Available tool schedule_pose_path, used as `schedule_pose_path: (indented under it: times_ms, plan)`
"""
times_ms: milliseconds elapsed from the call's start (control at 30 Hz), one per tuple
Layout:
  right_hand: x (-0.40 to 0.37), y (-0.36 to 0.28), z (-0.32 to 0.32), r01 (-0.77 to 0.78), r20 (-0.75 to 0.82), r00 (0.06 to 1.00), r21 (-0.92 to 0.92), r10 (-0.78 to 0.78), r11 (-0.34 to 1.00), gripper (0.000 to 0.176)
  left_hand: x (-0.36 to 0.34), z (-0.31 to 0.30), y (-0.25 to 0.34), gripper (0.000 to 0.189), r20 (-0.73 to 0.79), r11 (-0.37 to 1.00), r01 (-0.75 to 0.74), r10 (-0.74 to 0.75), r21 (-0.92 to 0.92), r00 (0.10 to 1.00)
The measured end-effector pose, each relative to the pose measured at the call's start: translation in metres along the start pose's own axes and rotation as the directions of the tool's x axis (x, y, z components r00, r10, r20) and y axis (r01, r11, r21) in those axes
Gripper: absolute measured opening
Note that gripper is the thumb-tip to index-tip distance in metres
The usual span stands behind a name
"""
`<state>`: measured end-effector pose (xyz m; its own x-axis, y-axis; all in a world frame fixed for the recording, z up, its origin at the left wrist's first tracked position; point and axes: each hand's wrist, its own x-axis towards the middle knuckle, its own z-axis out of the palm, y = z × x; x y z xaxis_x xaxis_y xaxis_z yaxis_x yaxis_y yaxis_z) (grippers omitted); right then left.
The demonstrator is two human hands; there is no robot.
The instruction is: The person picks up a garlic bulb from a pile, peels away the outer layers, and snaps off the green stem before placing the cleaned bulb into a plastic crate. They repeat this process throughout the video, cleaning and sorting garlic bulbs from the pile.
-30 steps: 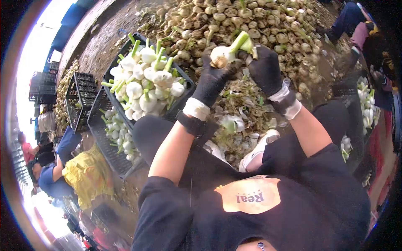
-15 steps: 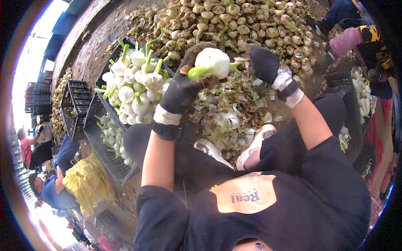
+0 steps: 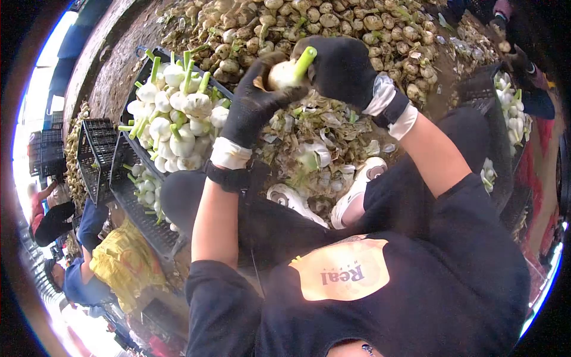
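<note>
A garlic bulb (image 3: 282, 75) with a short green stem sticking up to the right is between my two gloved hands. My left hand (image 3: 260, 98), in a dark glove, is closed around its left and lower side. From the right, my right hand (image 3: 345, 70), also in a dark glove, presses its curled fingers against the bulb by the stem; its fingertips are partly hidden. Below my hands lies a heap of loose garlic skins (image 3: 315, 140). Beside my left forearm, a black crate (image 3: 135, 98) is piled with clean white garlic bulbs (image 3: 181, 113).
A large pile of unpeeled garlic bulbs (image 3: 380, 44) spreads out ahead. A second crate (image 3: 137, 205) with garlic stands at my left knee, and stacked crates (image 3: 95, 156) beyond. More peeled garlic (image 3: 510, 110) lies at right. Co-workers (image 3: 83, 279) sit at left; another person's gloved hand (image 3: 520, 62) shows at upper right.
My right hand has moved left onto the garlic bulb, from just apart on its right. The stem pointed down-left before and now points up-right. The view has shifted slightly.
</note>
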<state>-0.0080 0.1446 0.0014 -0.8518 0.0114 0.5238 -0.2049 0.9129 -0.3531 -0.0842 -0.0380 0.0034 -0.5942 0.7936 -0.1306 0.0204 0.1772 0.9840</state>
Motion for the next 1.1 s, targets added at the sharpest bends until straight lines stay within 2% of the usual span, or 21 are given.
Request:
schedule_pose_path:
  times_ms: [33,100,133,233,267,333,467,500,600,633,667,700,800,833,867,933,967,1000,1033,1067,1100]
  plan:
    - [-0.001,0.004,0.003,-0.045,-0.011,0.999,-0.053,0.044,0.998,0.021,0.005,0.001,-0.003,0.067,-0.123,0.97,-0.213,0.227,0.116,0.966]
    - [-0.003,0.002,0.008,-0.051,-0.054,0.997,-0.03,0.049,0.998,0.018,0.009,0.001,-0.003,0.055,-0.279,0.918,-0.32,0.379,0.236,0.882]
    - [-0.002,0.0,0.01,-0.05,-0.095,0.994,-0.005,0.049,0.999,0.016,0.007,0.004,0.0,0.045,-0.295,0.79,-0.341,0.533,0.51,0.793]
    - [0.001,-0.004,0.012,0.004,-0.119,0.993,0.033,0.0,0.999,0.014,0.011,0.004,-0.003,0.033,-0.246,0.647,-0.457,0.703,0.61,0.667]
    - [0.001,-0.004,0.013,-0.038,-0.103,0.994,0.025,0.041,0.999,0.015,0.011,0.005,-0.003,0.028,-0.338,0.823,-0.438,0.553,0.362,0.761]
    - [0.006,-0.003,0.012,-0.144,-0.059,0.987,0.066,0.148,0.987,0.016,0.012,0.005,0.0,0.026,-0.377,0.923,-0.377,0.379,0.082,0.845]
    - [0.001,0.015,0.019,-0.209,0.036,0.978,0.086,0.206,0.974,0.018,0.01,-0.004,-0.003,0.032,-0.365,0.861,-0.379,0.25,-0.341,0.897]
    - [-0.006,0.019,0.025,-0.214,0.104,0.972,0.041,0.208,0.976,0.018,0.011,-0.019,-0.017,0.04,-0.367,0.902,-0.403,0.432,0.156,0.824]
    - [-0.023,0.022,0.026,-0.143,0.192,0.971,-0.022,0.145,0.989,0.016,0.021,-0.027,-0.034,0.073,-0.335,0.88,-0.461,0.402,-0.116,0.852]
    - [-0.026,0.024,0.026,-0.073,0.352,0.935,0.094,0.035,0.993,0.015,0.014,-0.035,-0.033,0.074,-0.291,0.882,-0.369,0.45,0.294,0.844]
    - [-0.028,0.025,0.027,-0.02,0.488,0.868,0.219,-0.092,0.976,0.015,0.01,-0.039,-0.032,0.069,-0.288,0.831,-0.344,0.491,0.437,0.822]
    - [-0.035,0.019,0.024,-0.042,0.556,0.831,0.098,-0.02,0.994,0.02,0.008,-0.04,-0.03,0.064,-0.279,0.774,-0.326,0.533,0.543,0.799]
    - [-0.031,0.013,0.019,-0.176,0.344,0.93,0.114,0.128,0.978,0.027,0.005,-0.036,-0.024,0.057,-0.273,0.659,-0.301,0.62,0.689,0.735]
    - [-0.018,0.014,0.019,-0.26,0.331,0.931,0.311,0.153,0.914,0.035,0.004,-0.032,-0.021,0.061,-0.27,0.63,-0.296,0.643,0.718,0.717]
    - [-0.01,0.009,0.021,-0.254,0.331,0.932,0.314,0.145,0.915,0.035,0.003,-0.027,-0.019,0.065,-0.33,0.774,-0.338,0.561,0.536,0.759]
    - [0.009,-0.009,0.017,-0.185,0.17,0.983,0.877,0.073,0.443,0.037,0.005,-0.017,0.001,0.053,-0.287,0.876,-0.475,0.435,-0.084,0.854]
    - [0.011,-0.024,0.001,-0.422,0.421,0.903,0.824,0.092,0.378,0.04,0.007,-0.013,0.015,0.045,-0.206,0.75,-0.446,0.398,-0.489,0.894]
    - [0.003,-0.025,0.014,-0.446,0.447,0.889,0.799,0.098,0.403,0.035,0.01,-0.012,0.016,0.041,-0.217,0.779,-0.457,0.402,-0.429,0.89]
    - [-0.003,-0.028,0.023,-0.468,0.472,0.875,0.774,0.103,0.427,0.03,0.007,-0.013,0.015,0.038,-0.249,0.858,-0.497,0.456,-0.131,0.854]
    - [-0.007,-0.026,0.029,-0.45,0.478,0.874,0.73,0.086,0.514,0.027,0.005,-0.019,0.015,0.035,-0.258,0.803,-0.454,0.567,0.387,0.782]
    - [-0.009,-0.026,0.031,-0.425,0.484,0.872,0.681,0.069,0.596,0.024,0.003,-0.024,0.017,0.033,-0.289,0.777,-0.405,0.577,0.481,0.764]
